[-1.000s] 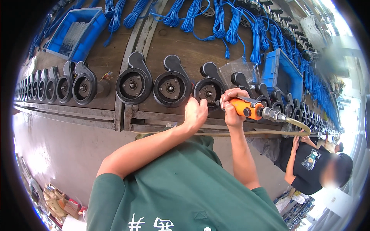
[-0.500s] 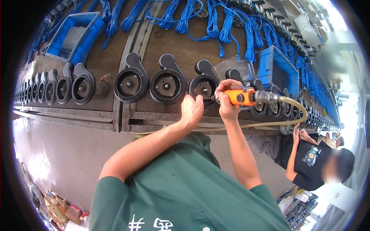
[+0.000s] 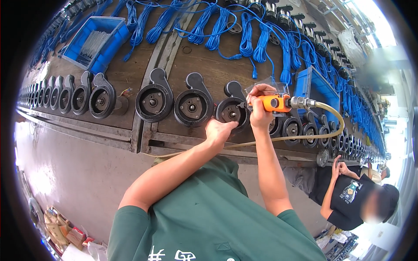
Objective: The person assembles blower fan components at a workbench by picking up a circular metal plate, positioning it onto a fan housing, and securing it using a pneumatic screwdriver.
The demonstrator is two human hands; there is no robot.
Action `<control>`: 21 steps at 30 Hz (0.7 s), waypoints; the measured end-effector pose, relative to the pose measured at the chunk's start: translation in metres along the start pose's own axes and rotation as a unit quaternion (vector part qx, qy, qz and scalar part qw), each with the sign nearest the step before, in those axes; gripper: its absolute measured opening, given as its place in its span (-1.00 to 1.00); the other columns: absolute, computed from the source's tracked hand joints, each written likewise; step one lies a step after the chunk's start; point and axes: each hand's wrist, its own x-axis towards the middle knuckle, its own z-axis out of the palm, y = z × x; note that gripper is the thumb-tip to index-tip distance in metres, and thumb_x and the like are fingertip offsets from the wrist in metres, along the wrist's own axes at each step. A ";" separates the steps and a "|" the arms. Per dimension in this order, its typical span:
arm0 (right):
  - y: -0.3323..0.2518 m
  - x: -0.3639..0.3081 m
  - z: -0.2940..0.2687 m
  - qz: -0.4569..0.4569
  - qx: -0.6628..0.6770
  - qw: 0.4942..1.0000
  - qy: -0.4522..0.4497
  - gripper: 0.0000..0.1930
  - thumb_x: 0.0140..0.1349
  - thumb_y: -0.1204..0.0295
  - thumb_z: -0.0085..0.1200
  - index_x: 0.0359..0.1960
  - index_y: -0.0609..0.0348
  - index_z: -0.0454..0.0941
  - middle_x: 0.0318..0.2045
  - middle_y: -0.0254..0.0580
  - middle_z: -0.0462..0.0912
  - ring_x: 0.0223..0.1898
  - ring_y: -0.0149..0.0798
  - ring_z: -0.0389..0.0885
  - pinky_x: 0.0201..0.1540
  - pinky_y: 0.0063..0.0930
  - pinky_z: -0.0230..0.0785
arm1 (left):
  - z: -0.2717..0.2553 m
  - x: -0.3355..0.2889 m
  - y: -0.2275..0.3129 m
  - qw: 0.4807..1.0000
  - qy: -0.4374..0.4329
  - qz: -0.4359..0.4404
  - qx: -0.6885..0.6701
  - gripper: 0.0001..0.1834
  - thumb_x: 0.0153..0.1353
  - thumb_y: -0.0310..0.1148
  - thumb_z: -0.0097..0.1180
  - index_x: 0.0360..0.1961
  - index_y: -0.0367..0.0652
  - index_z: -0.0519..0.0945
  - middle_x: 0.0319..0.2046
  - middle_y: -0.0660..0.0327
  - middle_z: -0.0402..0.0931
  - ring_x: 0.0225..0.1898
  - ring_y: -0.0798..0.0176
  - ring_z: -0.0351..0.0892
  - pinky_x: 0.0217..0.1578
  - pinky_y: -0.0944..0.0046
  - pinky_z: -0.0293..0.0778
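Gripping an orange pneumatic screwdriver (image 3: 269, 104) in my right hand (image 3: 259, 111), I touch a round black housing (image 3: 226, 114) with my left hand (image 3: 219, 131), closure unclear, apparently steadying it.

Green shirt (image 3: 196, 213), short sleeves (image 3: 130, 226), white markings (image 3: 185, 255), bare hands (image 3: 219, 131) (image 3: 260, 112)

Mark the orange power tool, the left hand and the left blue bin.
Orange power tool (image 3: 267, 104): head view, on its orange housing.
Left hand (image 3: 218, 130): head view, middle of the hand.
Left blue bin (image 3: 111, 49): head view, right side wall.
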 end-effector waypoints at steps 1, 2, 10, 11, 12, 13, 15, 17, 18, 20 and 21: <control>0.002 0.002 -0.001 0.005 0.000 1.000 -0.004 -0.73 0.12 0.65 -0.07 -0.11 0.28 0.41 -0.35 -0.19 0.53 -0.44 -0.40 0.48 -0.30 -0.55 0.40 | 0.001 0.002 -0.001 1.000 0.001 0.002 -0.011 -0.52 -0.06 -0.41 0.46 -0.11 -0.34 0.56 -0.39 0.09 0.65 -0.59 0.28 0.61 -0.64 0.29 0.50; 0.004 0.003 -0.003 0.013 -0.010 1.000 -0.008 -0.73 0.12 0.65 -0.07 -0.11 0.28 0.41 -0.35 -0.19 0.52 -0.44 -0.40 0.48 -0.30 -0.54 0.41 | -0.001 0.002 -0.001 1.000 0.002 -0.013 -0.002 -0.50 -0.08 -0.41 0.46 -0.10 -0.34 0.55 -0.34 0.07 0.65 -0.55 0.29 0.63 -0.60 0.30 0.52; 0.002 0.002 -0.012 0.006 0.006 0.999 -0.053 -0.72 0.11 0.66 -0.08 -0.10 0.27 0.40 -0.34 -0.16 0.52 -0.44 -0.35 0.49 -0.31 -0.49 0.41 | 0.002 0.014 -0.023 0.992 0.083 0.094 0.027 -0.64 0.01 -0.48 0.40 -0.14 -0.33 0.61 -0.26 0.10 0.66 -0.37 0.23 0.69 -0.52 0.29 0.62; -0.001 0.005 -0.009 0.029 -0.009 0.998 -0.051 -0.71 0.10 0.66 -0.08 -0.09 0.28 0.39 -0.34 -0.15 0.52 -0.44 -0.36 0.48 -0.32 -0.49 0.41 | 0.003 0.012 -0.018 0.991 0.082 0.096 0.034 -0.63 0.00 -0.49 0.40 -0.13 -0.33 0.60 -0.25 0.10 0.65 -0.35 0.23 0.69 -0.52 0.29 0.63; 0.000 0.004 -0.010 0.041 -0.006 0.997 -0.059 -0.71 0.10 0.66 -0.07 -0.09 0.28 0.39 -0.33 -0.15 0.52 -0.44 -0.37 0.48 -0.31 -0.49 0.42 | -0.001 0.013 -0.016 0.997 0.046 0.058 -0.002 -0.37 -0.12 -0.38 0.46 0.04 -0.34 0.55 -0.09 0.00 0.66 -0.06 0.15 0.66 0.02 0.22 0.52; 0.000 0.002 -0.012 0.054 -0.004 0.996 -0.066 -0.71 0.09 0.65 -0.07 -0.10 0.28 0.39 -0.33 -0.15 0.51 -0.44 -0.37 0.48 -0.30 -0.48 0.42 | -0.002 0.010 -0.019 0.997 0.047 0.058 0.001 -0.37 -0.12 -0.37 0.46 0.04 -0.33 0.55 -0.08 0.00 0.66 -0.05 0.15 0.66 0.03 0.22 0.52; 0.003 0.002 -0.015 0.027 0.010 0.997 -0.078 -0.71 0.09 0.64 -0.05 -0.10 0.26 0.40 -0.33 -0.16 0.51 -0.42 -0.37 0.49 -0.28 -0.48 0.43 | -0.002 0.006 -0.017 0.997 0.048 0.067 0.003 -0.37 -0.11 -0.36 0.46 0.04 -0.32 0.56 -0.08 0.00 0.66 -0.04 0.15 0.66 0.03 0.22 0.52; 0.002 0.002 -0.015 0.031 0.005 0.997 -0.064 -0.71 0.09 0.64 -0.04 -0.10 0.24 0.41 -0.32 -0.16 0.51 -0.43 -0.38 0.48 -0.26 -0.47 0.43 | -0.003 0.005 -0.014 0.996 0.048 0.071 0.016 -0.35 -0.11 -0.32 0.46 0.05 -0.31 0.55 -0.07 -0.01 0.66 -0.02 0.11 0.66 0.06 0.21 0.51; 0.002 0.002 -0.013 0.029 0.005 0.998 -0.058 -0.71 0.09 0.64 -0.05 -0.10 0.25 0.41 -0.32 -0.16 0.51 -0.43 -0.38 0.48 -0.26 -0.47 0.43 | -0.003 0.004 -0.013 0.996 0.053 0.067 0.032 -0.35 -0.11 -0.31 0.46 0.05 -0.31 0.55 -0.07 -0.02 0.66 -0.01 0.10 0.66 0.06 0.20 0.51; 0.002 0.003 -0.009 0.020 0.004 0.999 -0.046 -0.70 0.08 0.65 -0.06 -0.10 0.25 0.41 -0.33 -0.15 0.51 -0.45 -0.38 0.47 -0.27 -0.46 0.44 | -0.001 0.003 -0.009 0.991 0.077 0.093 0.062 -0.44 -0.04 -0.39 0.43 0.03 -0.31 0.55 -0.16 0.10 0.66 -0.25 0.24 0.68 -0.32 0.26 0.63; 0.002 0.003 -0.008 0.018 0.017 0.999 -0.040 -0.70 0.09 0.66 -0.06 -0.09 0.25 0.40 -0.34 -0.17 0.53 -0.43 -0.40 0.49 -0.27 -0.50 0.43 | -0.001 0.001 -0.007 0.990 0.074 0.096 0.069 -0.43 -0.05 -0.38 0.43 0.03 -0.31 0.55 -0.16 0.09 0.66 -0.22 0.24 0.68 -0.27 0.26 0.62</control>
